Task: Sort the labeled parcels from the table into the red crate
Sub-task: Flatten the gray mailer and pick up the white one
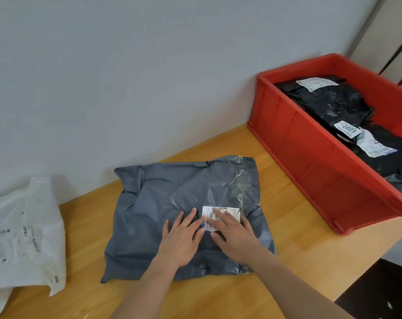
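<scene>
Grey parcel (186, 217) lies mid-table, left of the red crate (310, 157). Both my hands, left (182, 240) and right (235, 237), press flat with straight fingers, smoothing its label (227, 212) so it sticks.

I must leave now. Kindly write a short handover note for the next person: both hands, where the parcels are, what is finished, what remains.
Left hand and right hand: open, flat on the grey plastic mailer parcel, fingers at its white barcode label; no grip.
Grey parcel lies on the wooden table.
Done: black labeled parcels are in the red plastic crate.
Left: move the grey parcel, then the white plastic parcel at the table's left.
</scene>
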Motion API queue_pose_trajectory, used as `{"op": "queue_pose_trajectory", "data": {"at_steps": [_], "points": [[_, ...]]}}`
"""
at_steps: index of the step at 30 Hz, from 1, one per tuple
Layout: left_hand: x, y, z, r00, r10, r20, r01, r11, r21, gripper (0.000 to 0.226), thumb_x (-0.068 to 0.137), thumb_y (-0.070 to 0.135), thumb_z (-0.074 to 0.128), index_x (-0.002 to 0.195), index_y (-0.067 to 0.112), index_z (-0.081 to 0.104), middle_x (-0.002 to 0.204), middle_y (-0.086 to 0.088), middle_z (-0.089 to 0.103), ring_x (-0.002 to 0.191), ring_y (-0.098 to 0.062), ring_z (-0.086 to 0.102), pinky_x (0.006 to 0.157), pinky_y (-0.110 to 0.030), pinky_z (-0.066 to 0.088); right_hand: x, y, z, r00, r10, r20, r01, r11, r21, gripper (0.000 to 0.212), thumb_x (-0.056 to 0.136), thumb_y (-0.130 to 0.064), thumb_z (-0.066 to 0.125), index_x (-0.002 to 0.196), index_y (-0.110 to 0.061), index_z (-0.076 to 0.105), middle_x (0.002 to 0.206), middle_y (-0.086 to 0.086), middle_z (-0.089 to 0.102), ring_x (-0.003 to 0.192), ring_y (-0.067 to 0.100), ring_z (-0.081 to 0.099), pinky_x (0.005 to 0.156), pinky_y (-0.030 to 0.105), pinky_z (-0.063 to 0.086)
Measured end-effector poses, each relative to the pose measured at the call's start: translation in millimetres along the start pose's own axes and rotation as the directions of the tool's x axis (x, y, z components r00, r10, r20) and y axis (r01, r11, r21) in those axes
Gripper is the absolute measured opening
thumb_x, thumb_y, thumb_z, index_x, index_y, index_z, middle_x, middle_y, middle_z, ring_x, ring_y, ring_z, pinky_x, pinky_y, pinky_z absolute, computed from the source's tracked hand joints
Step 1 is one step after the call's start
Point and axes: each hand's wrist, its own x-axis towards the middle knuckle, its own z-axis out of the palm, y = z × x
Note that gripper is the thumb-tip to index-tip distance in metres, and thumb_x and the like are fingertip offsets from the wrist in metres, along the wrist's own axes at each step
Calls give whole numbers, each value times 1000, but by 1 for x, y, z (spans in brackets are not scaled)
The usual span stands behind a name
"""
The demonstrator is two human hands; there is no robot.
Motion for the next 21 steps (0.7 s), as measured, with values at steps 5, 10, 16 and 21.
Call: {"op": "queue_pose_trajectory", "data": {"at_steps": [5,10,16,21], "points": [[3,-1,7,996,0,87,-4,999,53,43,105,45,21,146,42,34,161,21,-3,150,-12,-6,119,-54,-7,-6,-4,17,990,118,72,-108,986,-130,44,101,-44,35,143,-31,38,152,-4,33,137,20,34,110,44,29],[2,-5,-9,985,-47,-164,53,998,30,26,102,28,38,117,28,60,162,13,9,150,-11,-4,120,-46,-7,-1,-30,-8,971,44,233,-76,989,126,29,94,-35,48,109,-20,68,100,5,68,102,23,63,88,32,51],[-4,-29,4,989,-91,-120,88,996,-28,61,99,50,39,154,37,15,164,9,0,151,-15,-2,121,-42,3,25,-26,-18,984,-140,-106,127,985,-120,52,99,-31,45,149,-33,30,162,-8,14,150,19,8,119,45,8],[2,-41,12,995,60,79,-72,984,162,81,94,45,54,152,43,-2,157,20,-17,148,-12,-17,118,-44,-12,15,-25,4,979,158,132,-131,972,-194,56,97,-52,42,147,-31,30,159,-2,21,138,31,30,106,44,35]]}}
